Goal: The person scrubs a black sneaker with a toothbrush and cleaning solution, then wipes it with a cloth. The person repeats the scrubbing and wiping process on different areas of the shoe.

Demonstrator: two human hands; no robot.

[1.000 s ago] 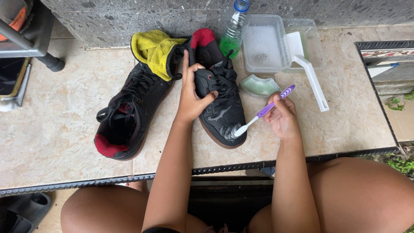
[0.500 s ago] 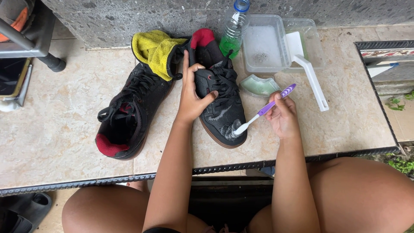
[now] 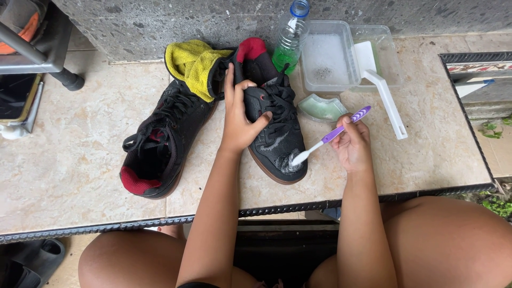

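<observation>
A black shoe with red lining [image 3: 277, 140] lies on the stone table top [image 3: 69, 176], its toe toward me and foamy with suds. My left hand [image 3: 238, 120] grips it around the ankle and tongue. My right hand [image 3: 352, 145] holds a purple and white toothbrush [image 3: 330, 136], whose bristles touch the soapy toe. A second black shoe [image 3: 160, 141] lies to the left, heel toward me. A yellow cloth [image 3: 192, 63] rests between the two shoes at the back.
A clear bottle of green liquid [image 3: 290, 37] stands behind the shoe. A clear tub of soapy water [image 3: 326, 57] sits beside it, with a white brush [image 3: 383, 89] leaning out. A small green dish [image 3: 321, 108] lies close to my right hand. A stone wall [image 3: 160, 21] is behind.
The toothbrush head has shifted a little along the shoe's toe. My left hand keeps the same grip and the shoe has not moved.
</observation>
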